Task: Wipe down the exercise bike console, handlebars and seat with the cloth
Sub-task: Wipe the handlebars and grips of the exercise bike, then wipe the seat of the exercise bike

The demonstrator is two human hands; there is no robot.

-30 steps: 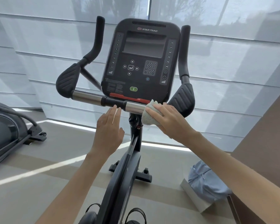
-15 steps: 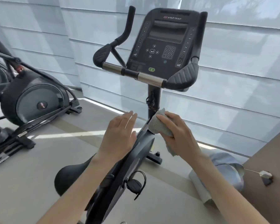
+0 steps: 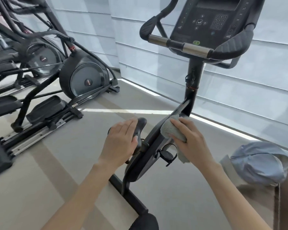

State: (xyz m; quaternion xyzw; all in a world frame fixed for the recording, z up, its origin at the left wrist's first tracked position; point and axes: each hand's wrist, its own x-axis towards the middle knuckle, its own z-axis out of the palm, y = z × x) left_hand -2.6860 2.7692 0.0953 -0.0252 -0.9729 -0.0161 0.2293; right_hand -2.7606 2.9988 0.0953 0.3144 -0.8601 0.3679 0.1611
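The exercise bike's console (image 3: 211,19) and handlebars (image 3: 194,47) stand at the upper right, above both hands. My right hand (image 3: 191,140) is shut on a grey-green cloth (image 3: 170,130), which presses against the bike's sloping black frame (image 3: 150,146) just below the post. My left hand (image 3: 121,140) lies flat, fingers extended, on a black rounded part (image 3: 141,123) left of the frame. That part looks like the seat, though I cannot be sure. A strapped pedal (image 3: 166,155) hangs under my right hand.
Two elliptical machines (image 3: 81,78) fill the left side, with floor between them and the bike. A blue-grey garment (image 3: 259,165) lies on a box at the right. Window blinds (image 3: 239,97) run behind the bike. The bike's base bar (image 3: 130,195) crosses the floor between my arms.
Both hands have come down from the chrome handlebar to the lower frame, the cloth going with my right hand. The view has swung down and left, bringing the ellipticals in.
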